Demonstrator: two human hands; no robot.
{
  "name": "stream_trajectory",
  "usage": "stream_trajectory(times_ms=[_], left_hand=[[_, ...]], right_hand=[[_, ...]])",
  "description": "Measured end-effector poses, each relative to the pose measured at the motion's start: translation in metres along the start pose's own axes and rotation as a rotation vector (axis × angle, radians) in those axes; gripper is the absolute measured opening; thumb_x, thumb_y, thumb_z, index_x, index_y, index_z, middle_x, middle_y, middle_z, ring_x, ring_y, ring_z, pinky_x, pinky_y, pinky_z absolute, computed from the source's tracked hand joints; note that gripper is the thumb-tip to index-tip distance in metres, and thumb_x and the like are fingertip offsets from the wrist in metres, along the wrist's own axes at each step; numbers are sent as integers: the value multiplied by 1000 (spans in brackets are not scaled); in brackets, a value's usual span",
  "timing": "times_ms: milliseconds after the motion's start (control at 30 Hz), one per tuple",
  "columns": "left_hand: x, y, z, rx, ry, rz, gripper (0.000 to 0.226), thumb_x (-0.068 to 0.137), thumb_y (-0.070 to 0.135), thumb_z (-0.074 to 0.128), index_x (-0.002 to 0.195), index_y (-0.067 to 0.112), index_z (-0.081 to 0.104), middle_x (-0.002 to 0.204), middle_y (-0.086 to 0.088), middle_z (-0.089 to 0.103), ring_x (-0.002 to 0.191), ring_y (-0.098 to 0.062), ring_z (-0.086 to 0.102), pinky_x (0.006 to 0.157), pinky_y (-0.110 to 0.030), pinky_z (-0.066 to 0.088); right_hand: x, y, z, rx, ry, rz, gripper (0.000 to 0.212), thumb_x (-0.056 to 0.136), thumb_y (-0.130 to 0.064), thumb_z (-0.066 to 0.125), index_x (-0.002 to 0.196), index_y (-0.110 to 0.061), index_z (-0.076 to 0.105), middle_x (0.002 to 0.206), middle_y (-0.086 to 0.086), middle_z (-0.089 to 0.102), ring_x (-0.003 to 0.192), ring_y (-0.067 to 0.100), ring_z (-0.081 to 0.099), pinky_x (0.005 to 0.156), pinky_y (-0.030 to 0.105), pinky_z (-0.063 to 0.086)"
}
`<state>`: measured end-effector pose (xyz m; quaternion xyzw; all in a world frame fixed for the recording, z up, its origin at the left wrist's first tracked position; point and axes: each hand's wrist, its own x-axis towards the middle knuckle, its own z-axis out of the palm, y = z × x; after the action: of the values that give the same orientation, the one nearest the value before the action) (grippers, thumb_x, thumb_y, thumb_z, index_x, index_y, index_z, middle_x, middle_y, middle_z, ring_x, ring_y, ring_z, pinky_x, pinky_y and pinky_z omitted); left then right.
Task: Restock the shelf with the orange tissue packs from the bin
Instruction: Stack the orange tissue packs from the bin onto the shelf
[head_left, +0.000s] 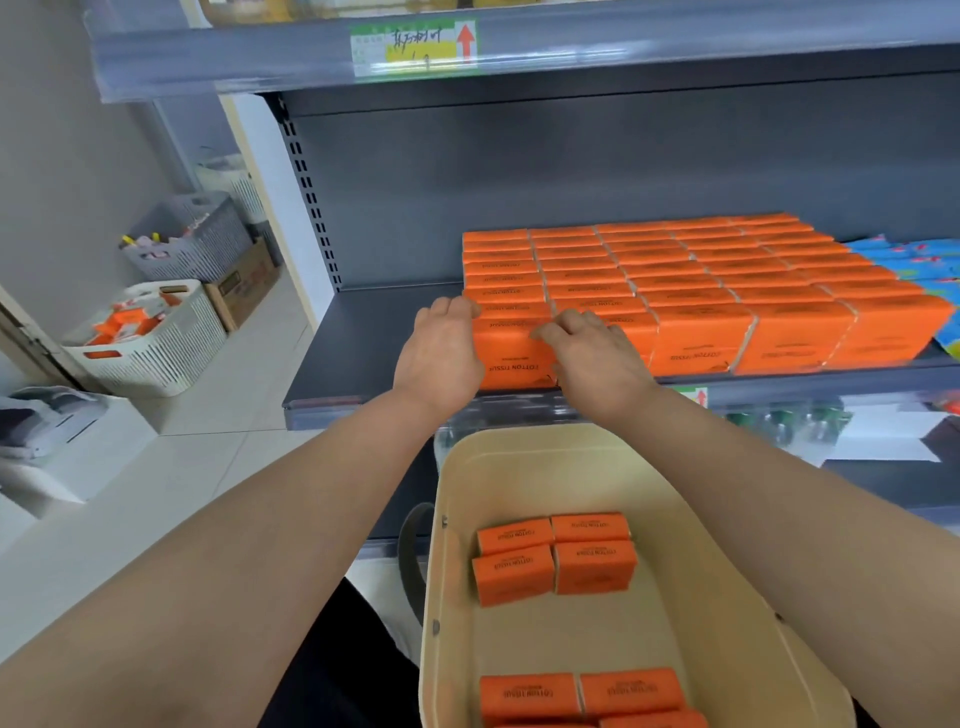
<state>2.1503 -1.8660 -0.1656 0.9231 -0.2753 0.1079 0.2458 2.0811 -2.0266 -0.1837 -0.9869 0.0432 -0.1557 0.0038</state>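
Orange tissue packs (727, 291) fill the grey shelf (363, 343) in several rows, stacked two high. Both hands rest on the front-left stack (511, 364) at the shelf's front edge. My left hand (441, 353) presses against its left side and top. My right hand (592, 353) lies over its top right corner, fingers curled. Below, a cream bin (452, 519) sits close to me and holds several more orange packs (556, 556) in two groups.
The shelf to the left of the orange block is bare. Blue patterned packs (914, 265) lie at the far right. A white basket (171, 338) with orange items, a grey basket (197, 234) and a cardboard box (244, 286) stand on the floor at left.
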Motion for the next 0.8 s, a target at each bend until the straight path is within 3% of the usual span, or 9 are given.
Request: stream_trajectory(times_ms=[233, 400, 633, 800], left_hand=[[-45, 20, 38, -7, -95, 80, 45, 86, -2, 48, 129, 11, 50, 130, -7, 51, 120, -24, 43, 90, -33, 43], [-82, 21, 83, 95, -318, 59, 47, 86, 5, 51, 131, 15, 48, 132, -3, 50, 125, -21, 45, 100, -37, 43], [-120, 15, 143, 197, -678, 9, 39, 89, 10, 48, 128, 10, 47, 129, -13, 50, 121, -30, 48, 99, -39, 42], [-131, 0, 175, 260, -795, -1, 40, 91, 16, 50, 129, 8, 43, 131, -14, 44, 122, -32, 48, 98, -38, 40]], right_hand=[[-76, 21, 14, -17, -106, 27, 49, 89, -3, 51, 135, -19, 43, 127, 6, 46, 120, 26, 41, 94, 37, 36], [-123, 32, 47, -7, -285, 64, 49, 91, -15, 53, 138, -23, 42, 133, 4, 45, 123, 23, 40, 95, 38, 37], [-163, 51, 96, -22, -464, 127, 41, 88, -13, 50, 128, -21, 45, 124, 5, 45, 120, 26, 44, 89, 35, 39], [-170, 51, 134, 13, -578, 140, 43, 88, -16, 52, 130, -22, 44, 129, 5, 43, 125, 25, 40, 98, 36, 36]])
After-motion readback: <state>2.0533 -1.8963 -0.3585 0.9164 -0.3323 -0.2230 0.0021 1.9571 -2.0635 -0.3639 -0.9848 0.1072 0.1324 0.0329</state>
